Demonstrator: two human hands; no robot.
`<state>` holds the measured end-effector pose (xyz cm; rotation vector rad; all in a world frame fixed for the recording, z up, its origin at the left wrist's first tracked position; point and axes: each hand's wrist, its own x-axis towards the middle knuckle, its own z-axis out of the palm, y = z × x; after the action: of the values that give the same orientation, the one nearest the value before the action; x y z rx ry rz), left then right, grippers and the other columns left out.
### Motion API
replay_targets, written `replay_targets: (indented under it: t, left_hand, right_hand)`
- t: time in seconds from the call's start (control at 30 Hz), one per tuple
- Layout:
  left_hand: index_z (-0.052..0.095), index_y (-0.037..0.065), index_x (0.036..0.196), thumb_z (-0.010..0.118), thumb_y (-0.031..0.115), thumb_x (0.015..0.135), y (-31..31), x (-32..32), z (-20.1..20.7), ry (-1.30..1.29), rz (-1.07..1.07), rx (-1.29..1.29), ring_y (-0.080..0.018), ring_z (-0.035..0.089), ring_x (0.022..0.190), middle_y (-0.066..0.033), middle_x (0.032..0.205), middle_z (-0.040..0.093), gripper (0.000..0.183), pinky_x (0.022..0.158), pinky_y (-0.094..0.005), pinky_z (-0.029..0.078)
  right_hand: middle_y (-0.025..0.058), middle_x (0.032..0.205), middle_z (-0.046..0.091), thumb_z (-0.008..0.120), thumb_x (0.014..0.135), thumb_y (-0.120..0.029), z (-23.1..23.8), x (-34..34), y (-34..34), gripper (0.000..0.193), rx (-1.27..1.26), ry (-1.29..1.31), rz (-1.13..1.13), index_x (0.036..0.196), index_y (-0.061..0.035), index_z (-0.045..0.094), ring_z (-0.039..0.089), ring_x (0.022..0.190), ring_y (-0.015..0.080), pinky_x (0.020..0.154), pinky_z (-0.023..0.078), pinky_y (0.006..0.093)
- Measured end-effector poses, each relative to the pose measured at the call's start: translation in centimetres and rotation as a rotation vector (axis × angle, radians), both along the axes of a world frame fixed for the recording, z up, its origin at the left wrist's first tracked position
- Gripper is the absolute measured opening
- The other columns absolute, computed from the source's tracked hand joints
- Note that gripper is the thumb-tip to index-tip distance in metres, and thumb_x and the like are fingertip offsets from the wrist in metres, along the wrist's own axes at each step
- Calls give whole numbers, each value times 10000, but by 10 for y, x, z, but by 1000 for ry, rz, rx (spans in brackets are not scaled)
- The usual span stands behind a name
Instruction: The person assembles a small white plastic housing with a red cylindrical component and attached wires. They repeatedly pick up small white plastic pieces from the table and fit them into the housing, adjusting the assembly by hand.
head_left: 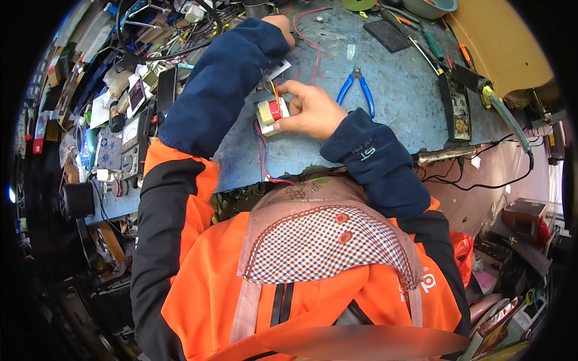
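Note:
My right hand (pixel 314 110) is closed on a small transformer (pixel 269 112), its thumb and fingers at the right side of it. The transformer has a cream body and a red-wrapped part, with yellow and red wires at the top and red and blue wires trailing down to the bench edge. My left arm stretches across to the far side of the bench. Of my left hand (pixel 282 29) only the back shows past the navy sleeve; its fingers are hidden. Right of the transformer lie blue-handled pliers (pixel 357 90), jaws pointing away.
The blue workbench (pixel 385 129) carries a soldering iron (pixel 506 114) resting on a black stand at the right. Behind are a dark flat plate (pixel 385 36), screwdrivers and a metal bowl (pixel 428 7). Wires, phones and a multimeter (pixel 130 147) crowd the left.

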<state>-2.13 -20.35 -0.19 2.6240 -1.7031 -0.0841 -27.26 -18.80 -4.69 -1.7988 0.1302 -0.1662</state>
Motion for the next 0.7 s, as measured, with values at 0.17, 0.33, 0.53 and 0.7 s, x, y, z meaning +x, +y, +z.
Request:
replay_targets:
  t: [0.17,0.33,0.53,0.7]
  left_hand:
    - [831,21,1010,713,270,877,28,33,0,11,148,-161,-358,783,859,-232,871,772,306,819,-451,611]
    - [848,49,1066,798,335,901,78,56,-10,183,235,-398,-219,726,718,-120,787,773,335,695,-378,580]
    - [709,27,1087,723,115,1014,169,-3,4,1213,531,-690,-144,719,706,-24,888,707,115,642,-302,621]
    - [701,41,1050,737,155,1034,240,-60,-10,1475,555,-780,-174,765,781,-36,922,721,121,673,-302,644]
  right_hand:
    - [61,681,625,896,806,-203,5,-2,3,644,-43,3,-12,1342,24,620,590,613,156,584,435,360]
    - [65,686,623,878,822,-228,4,-2,4,649,-80,2,-4,1351,40,615,589,616,159,587,440,365]
    - [47,667,610,890,822,-231,-6,1,1,663,-89,-11,-18,1365,31,616,570,610,147,591,447,356]
    - [6,659,577,904,845,-189,-14,1,5,665,36,-6,-11,1399,29,607,511,610,95,579,410,320]
